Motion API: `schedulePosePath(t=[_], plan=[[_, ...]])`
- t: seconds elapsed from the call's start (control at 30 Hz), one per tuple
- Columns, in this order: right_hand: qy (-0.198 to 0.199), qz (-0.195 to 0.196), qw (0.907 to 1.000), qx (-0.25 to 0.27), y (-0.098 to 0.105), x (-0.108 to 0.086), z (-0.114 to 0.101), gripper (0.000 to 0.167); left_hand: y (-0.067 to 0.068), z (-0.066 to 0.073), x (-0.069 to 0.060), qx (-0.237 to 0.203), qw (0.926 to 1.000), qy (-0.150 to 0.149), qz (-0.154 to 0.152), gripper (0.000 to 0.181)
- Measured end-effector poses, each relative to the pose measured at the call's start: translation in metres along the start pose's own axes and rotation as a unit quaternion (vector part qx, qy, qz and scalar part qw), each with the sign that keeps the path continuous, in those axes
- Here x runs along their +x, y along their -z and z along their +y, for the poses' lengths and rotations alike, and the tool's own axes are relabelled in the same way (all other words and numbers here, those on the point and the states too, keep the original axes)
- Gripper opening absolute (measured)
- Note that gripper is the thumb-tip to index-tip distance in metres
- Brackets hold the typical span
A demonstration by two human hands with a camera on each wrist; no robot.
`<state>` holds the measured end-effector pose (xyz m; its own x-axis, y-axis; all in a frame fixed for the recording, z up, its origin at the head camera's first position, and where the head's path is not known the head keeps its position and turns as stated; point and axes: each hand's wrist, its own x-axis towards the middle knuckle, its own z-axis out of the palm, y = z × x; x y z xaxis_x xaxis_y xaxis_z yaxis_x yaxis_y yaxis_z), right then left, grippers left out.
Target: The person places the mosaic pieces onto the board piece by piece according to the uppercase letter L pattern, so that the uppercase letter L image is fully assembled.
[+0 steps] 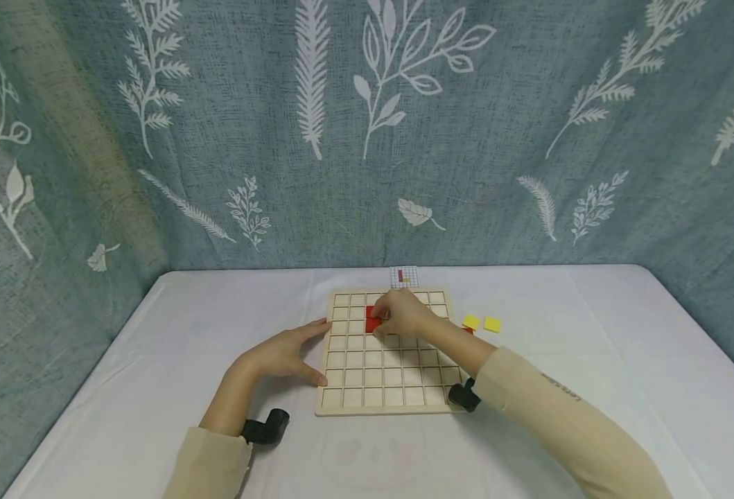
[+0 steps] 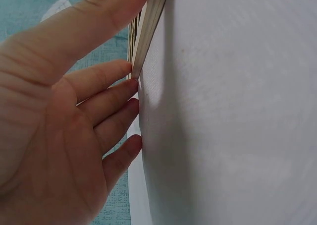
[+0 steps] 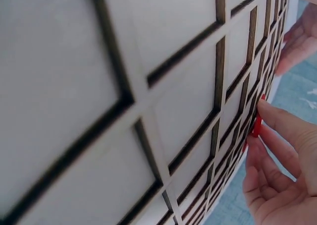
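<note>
A pale wooden grid board (image 1: pixel 354 397) lies on the white table. Along its left side rests my left hand (image 1: pixel 282 352), fingers straight and spread, with fingertips and thumb at the board's edge. My right hand (image 1: pixel 405 315) is over the upper middle of the board. Between its thumb and fingers it pinches a red square tile (image 3: pixel 257 126), held at the grid. Another red tile (image 1: pixel 369 311) sits in the cell just above, partly covered by the fingers. In the left wrist view, the left fingertips (image 2: pixel 132 105) meet the table beside the board.
Two yellow tiles (image 1: pixel 492 324) lie right of the board, with a red tile (image 1: pixel 468 330) partly hidden by the right forearm. Behind the board is a small card (image 1: pixel 404 276) printed with a coloured grid. A patterned curtain (image 1: pixel 342 208) hangs behind the table.
</note>
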<state>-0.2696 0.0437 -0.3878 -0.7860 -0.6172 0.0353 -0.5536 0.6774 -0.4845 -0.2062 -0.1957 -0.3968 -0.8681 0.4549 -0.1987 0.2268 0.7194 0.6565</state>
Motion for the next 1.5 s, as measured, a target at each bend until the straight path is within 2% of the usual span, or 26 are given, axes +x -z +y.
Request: schedulePosePath(t=[0.5,0.77,1.0,1.13,1.3,1.5], plan=[[-0.002,0.003,0.9999,0.011,-0.002,-0.001,0.006,0.026,0.001,-0.001,0.001,0.004,1.0,0.001,-0.004,0.097],[-0.006,-0.017,0.9986,0.049,0.008,-0.007,0.006,0.026,0.0,0.002,0.002,0.008,1.0,0.002,-0.002,0.096],[-0.028,-0.07,0.9893,0.125,0.023,-0.008,0.002,0.029,0.0,0.003,0.0,0.001,0.9999,0.015,0.0,0.096],[-0.024,-0.089,0.9847,0.148,0.031,-0.013,0.003,0.034,0.0,0.001,0.001,0.008,0.9999,0.014,0.001,0.096],[-0.037,-0.09,0.977,0.19,0.037,-0.023,0.006,0.035,0.0,0.001,0.002,0.003,0.9999,0.015,0.004,0.096],[-0.056,-0.079,0.9723,0.213,0.042,-0.037,0.018,0.038,0.002,0.003,0.001,-0.003,0.9998,0.018,0.004,0.097]])
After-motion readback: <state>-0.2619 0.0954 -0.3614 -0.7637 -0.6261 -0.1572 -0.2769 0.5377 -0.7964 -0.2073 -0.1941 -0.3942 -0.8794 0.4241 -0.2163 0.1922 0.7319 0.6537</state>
